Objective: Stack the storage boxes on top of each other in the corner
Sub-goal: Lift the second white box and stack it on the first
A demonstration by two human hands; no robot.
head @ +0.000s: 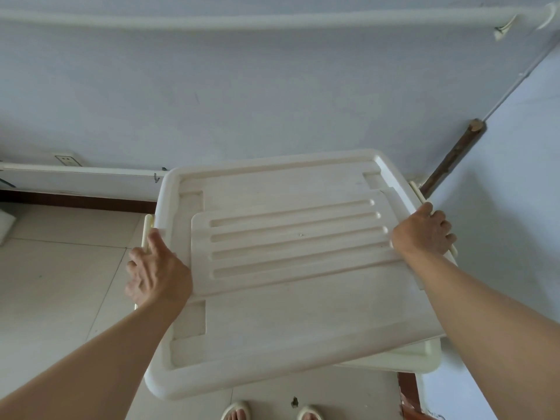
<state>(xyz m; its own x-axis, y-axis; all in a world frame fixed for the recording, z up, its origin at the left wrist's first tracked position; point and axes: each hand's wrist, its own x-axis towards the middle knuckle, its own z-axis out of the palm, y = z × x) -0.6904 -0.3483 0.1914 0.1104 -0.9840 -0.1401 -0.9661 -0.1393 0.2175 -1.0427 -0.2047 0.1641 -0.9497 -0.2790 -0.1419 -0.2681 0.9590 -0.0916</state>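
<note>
Two pale blue-white walls (pixel 272 86) meet in a corner at the right, with a white pipe (pixel 242 18) running along the top of the far one and a dark skirting strip at its foot. Below lies a floor of large cream tiles (pixel 60 268).

The cream plastic storage box (pixel 288 298), seen from above with its ribbed lid on, fills the middle of the view, slightly tilted, close to the corner. Under its near right edge the lid rim of a second storage box (pixel 418 360) shows, so the upper box sits over the lower one; whether they touch cannot be told.

Both bare forearms reach in from below. The left hand (pixel 157 274) has its grip closed over the box's left edge by the pale side latch (pixel 147 234), thumb on the lid. The right hand (pixel 424 231) is closed over the right edge, fingers curled around that side's latch.

A rough brown wooden stick (pixel 454 159) leans in the corner behind the box. A wall socket (pixel 67 160) sits low on the left. Two sandalled feet (pixel 236 412) show at the bottom edge.
</note>
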